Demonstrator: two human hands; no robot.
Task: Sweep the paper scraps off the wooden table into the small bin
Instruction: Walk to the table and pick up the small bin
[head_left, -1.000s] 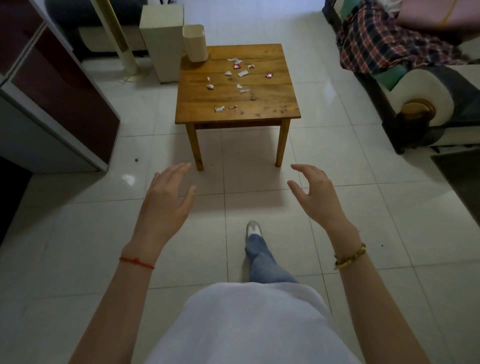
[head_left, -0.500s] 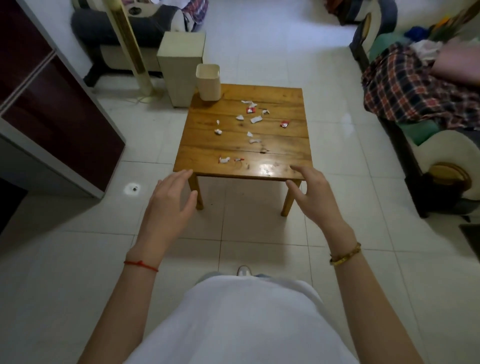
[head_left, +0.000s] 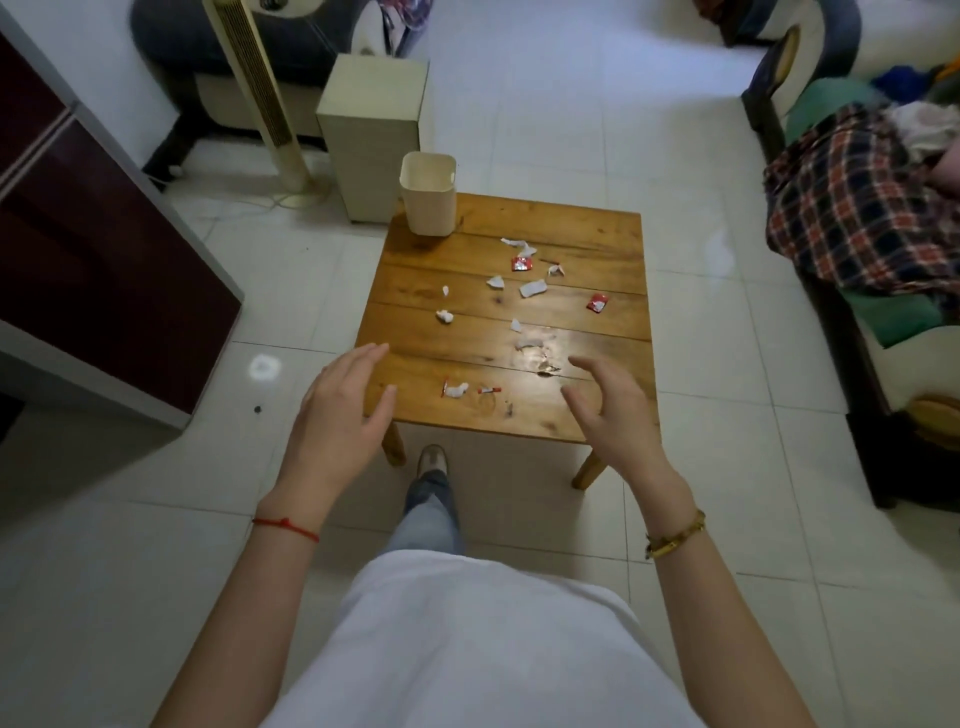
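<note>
At the bottom of the frame we see our white top, a jeans leg and one shoe planted on the pale tiled floor just before the table's near edge. Our left hand, with a red string at the wrist, hangs over the table's near left corner, fingers loosely spread and holding nothing. Our right hand, a gold bracelet at its wrist, hovers over the near right part, fingers curled wide apart and empty.

The wooden table sits mid-frame, its planks running left to right. The paper scraps lie scattered over it, white and red bits, thickest in the middle and right toward the far side, with a small pair near the front edge between our hands. The loose scatter has no single long axis.

The small bin, cream-coloured and upright, stands on the table's far left corner with its mouth open upward; we cannot tell what is inside. It stands apart from the nearest scraps.

Beyond it a cream box-shaped unit stands on the floor just behind the table, beside a tower fan. A dark cabinet fills the left, and a sofa with a plaid blanket the right.
</note>
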